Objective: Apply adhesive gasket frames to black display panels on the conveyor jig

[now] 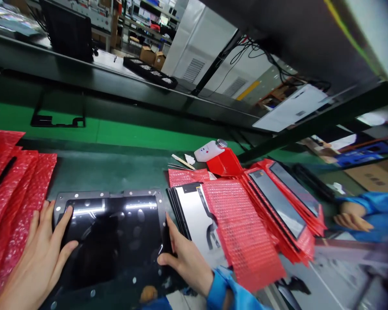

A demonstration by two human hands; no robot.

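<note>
red bubble bags (245, 232), dark panels (277, 201) inside

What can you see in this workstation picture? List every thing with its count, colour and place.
display panel: one, glossy black, front centre.
bubble-wrap bags: many, red, piled left and right.
bagged screens: several, black in red bags, fanned at right.
bottle: one, white, behind the bags.
conveyor belt: one, green, across the middle.
cardboard boxes: two, brown, far back.
co-worker's hand: one, blue sleeve, far right.
left hand: flat on the panel's left side.
right hand: blue sleeve, gripping its right edge.
</note>
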